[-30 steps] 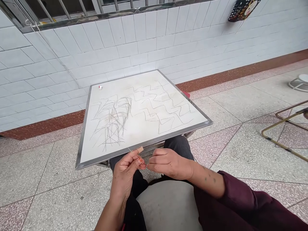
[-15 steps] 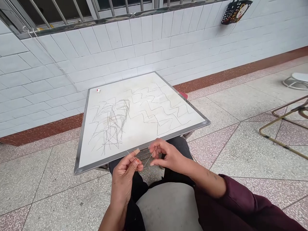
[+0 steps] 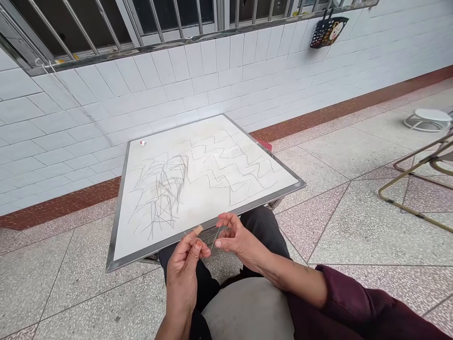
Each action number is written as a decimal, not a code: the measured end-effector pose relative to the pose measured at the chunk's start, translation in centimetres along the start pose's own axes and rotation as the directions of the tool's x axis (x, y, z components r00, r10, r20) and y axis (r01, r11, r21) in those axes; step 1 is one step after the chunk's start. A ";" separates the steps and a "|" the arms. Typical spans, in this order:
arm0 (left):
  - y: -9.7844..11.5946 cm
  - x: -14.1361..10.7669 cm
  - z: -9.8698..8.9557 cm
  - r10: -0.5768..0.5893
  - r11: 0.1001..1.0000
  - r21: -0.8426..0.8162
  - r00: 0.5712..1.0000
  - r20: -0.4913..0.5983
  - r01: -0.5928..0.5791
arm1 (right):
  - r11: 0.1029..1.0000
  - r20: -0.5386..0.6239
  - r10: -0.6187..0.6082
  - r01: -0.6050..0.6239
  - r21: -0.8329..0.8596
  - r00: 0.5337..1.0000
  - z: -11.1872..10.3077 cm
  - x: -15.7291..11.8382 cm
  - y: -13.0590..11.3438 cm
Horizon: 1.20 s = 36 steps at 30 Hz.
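- Beyond our knees, a white-tiled wall [image 3: 148, 101] runs under a barred window [image 3: 166, 23], and a steel-rimmed white board [image 3: 255, 203] tilts in front of us.
- Thin dark zigzag rows [image 3: 230, 163] and a dark tangle [image 3: 161, 189] cover the board; we cannot tell whether they are laid strands or drawn lines.
- Our left hand [image 3: 182, 278] is closed in a fingertip pinch, holding a fine dark strand [image 3: 215, 238] just above the board's near edge. A tan adhesive bandage [image 3: 198, 230] wraps one finger.
- Our right hand [image 3: 240, 241] is half curled beside the strand, fingers [image 3: 222, 243] near it; we cannot tell whether it grips.
- The strand looks very light, thin and springy, likely to slip from dry fingers, so a fingertip pinch near one end seems safest.
- Compared with the earlier frame, the board and both hands sit lower in view, and more of the window shows.
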<state>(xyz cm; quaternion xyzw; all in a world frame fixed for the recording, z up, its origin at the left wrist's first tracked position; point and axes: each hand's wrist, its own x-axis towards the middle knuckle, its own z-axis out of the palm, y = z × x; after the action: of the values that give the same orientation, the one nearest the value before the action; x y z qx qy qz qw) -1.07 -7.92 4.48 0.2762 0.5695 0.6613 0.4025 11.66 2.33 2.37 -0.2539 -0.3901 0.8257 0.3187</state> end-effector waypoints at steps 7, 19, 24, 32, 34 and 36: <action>-0.4 0.1 0.0 -0.025 1.000 0.018 1.000 0.017 0.024 | 0.993 0.204 -0.023 0.045 -0.104 0.979 0.5 -0.3 0.0; -0.4 0.2 -0.1 -0.046 0.991 0.125 0.999 0.012 0.044 | 0.921 0.218 -0.096 0.169 -0.351 0.971 1.0 -0.7 -0.3; -0.3 0.2 0.1 -0.033 0.995 0.089 0.999 -0.007 0.034 | 0.947 0.185 -0.085 0.137 -0.291 0.979 1.2 -0.5 -0.3; -0.3 -0.1 0.8 -0.012 0.998 0.068 1.000 0.002 0.012 | 0.962 0.261 -0.051 0.118 -0.247 0.964 1.0 -0.4 -0.9; -0.4 -0.2 1.0 0.014 0.995 0.094 1.000 0.016 -0.015 | 0.953 0.233 -0.112 0.171 -0.251 0.966 0.7 -0.3 -1.5; -0.7 -0.2 1.1 0.040 0.989 0.139 0.999 0.027 -0.043 | 0.923 0.188 -0.213 0.260 -0.284 0.959 0.2 -0.3 -2.6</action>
<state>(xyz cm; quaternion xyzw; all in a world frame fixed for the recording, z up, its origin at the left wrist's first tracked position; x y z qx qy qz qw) 0.14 -7.47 4.05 0.3235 0.6034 0.6249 0.3753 12.57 3.28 4.67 -0.1868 -0.5645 0.7277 0.3420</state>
